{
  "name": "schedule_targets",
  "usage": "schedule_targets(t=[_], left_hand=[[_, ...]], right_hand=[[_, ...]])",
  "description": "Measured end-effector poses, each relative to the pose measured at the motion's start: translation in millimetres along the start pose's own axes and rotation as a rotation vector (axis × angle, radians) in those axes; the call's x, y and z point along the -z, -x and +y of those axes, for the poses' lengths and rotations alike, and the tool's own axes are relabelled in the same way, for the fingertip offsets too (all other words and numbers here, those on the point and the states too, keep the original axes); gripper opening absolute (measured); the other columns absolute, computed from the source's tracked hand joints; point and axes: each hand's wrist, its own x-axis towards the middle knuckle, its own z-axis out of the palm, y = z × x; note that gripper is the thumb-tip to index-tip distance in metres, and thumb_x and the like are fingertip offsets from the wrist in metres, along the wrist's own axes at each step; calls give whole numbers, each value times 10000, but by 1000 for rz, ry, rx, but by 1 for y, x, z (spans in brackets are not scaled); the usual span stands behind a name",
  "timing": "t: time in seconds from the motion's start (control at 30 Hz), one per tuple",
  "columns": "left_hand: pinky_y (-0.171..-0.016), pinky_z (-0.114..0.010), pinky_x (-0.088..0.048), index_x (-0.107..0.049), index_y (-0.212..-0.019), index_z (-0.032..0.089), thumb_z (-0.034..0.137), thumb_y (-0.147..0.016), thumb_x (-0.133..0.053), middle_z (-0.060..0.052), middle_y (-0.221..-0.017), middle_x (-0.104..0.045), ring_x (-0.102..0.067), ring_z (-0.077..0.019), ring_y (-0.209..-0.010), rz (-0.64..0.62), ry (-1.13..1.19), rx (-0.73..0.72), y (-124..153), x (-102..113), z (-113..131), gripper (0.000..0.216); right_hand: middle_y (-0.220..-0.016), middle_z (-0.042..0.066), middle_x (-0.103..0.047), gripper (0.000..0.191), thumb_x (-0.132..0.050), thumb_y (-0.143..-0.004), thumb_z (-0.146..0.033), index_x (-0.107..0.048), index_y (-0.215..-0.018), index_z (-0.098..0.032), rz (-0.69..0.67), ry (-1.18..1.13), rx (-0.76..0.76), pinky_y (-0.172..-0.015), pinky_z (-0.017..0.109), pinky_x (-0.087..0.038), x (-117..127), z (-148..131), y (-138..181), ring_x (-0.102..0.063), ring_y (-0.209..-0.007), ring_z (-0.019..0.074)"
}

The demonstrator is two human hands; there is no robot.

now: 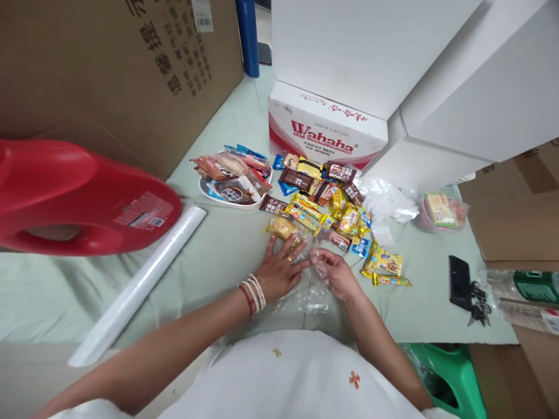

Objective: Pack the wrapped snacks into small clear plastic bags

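Note:
My left hand [278, 269] lies flat with fingers spread on a clear plastic bag [305, 294] spread on the pale green cloth [218, 250]. My right hand [334, 272] pinches the upper edge of that bag between thumb and fingers. Just beyond the fingertips lies a heap of wrapped snacks [323, 212] in yellow, brown and blue wrappers. A yellow packet [285, 228] is nearest my left fingers.
A white plate of snack packs [231, 177] sits left of the heap, a Wahaha carton [325, 131] behind it. A red jug [74, 198] and a white roll [140, 282] lie left. A black phone with keys [463, 282], bottles [524, 294] and a bagged item [441, 210] lie right.

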Motion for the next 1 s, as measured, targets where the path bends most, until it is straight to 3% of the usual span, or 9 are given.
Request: schedule_targets(t=[0.17,0.33,0.63,0.87,1.0], left_hand=[[-1210,-783,-48,-331,-1609,415,479,-1034,-467,-57,-1725,-276,-159,-392,-1607,4,-2,-2,0,0,-1,595],[-1245,-729,20,-348,-1614,344,497,-1032,-458,-56,-1712,-317,-158,-350,-1613,30,-40,-5,2,-4,-2,611],[-1258,-706,30,-392,-1595,349,494,-1031,-465,-56,-1706,-329,-182,-337,-1610,36,-58,-8,2,-4,-3,587],[-1258,-680,87,-398,-1579,402,491,-1030,-484,-47,-1698,-348,-233,-289,-1600,91,-94,-34,12,-3,-4,563],[-1236,-719,87,-416,-1575,379,521,-1011,-507,-82,-1694,-349,-250,-326,-1591,83,-100,32,28,0,0,588]], right_hand=[[-617,-23,-630,411,-927,-606,-499,-750,-807,-189,116,92,64,-397,223,-226,6,5,-8,-368,-430,67],[-604,-14,-637,331,-877,-638,-457,-744,-792,-196,199,148,83,-399,230,-268,22,6,-9,-405,-432,90],[-559,-49,-553,272,-789,-695,-437,-691,-788,-200,260,219,124,-392,223,-258,37,5,-2,-377,-424,87],[-650,-60,-590,376,-763,-745,-520,-537,-839,-236,390,183,176,-362,200,-246,60,-9,17,-358,-421,71],[-656,-52,-613,425,-777,-738,-559,-532,-852,-232,390,184,156,-358,199,-242,73,-10,28,-356,-412,67]])
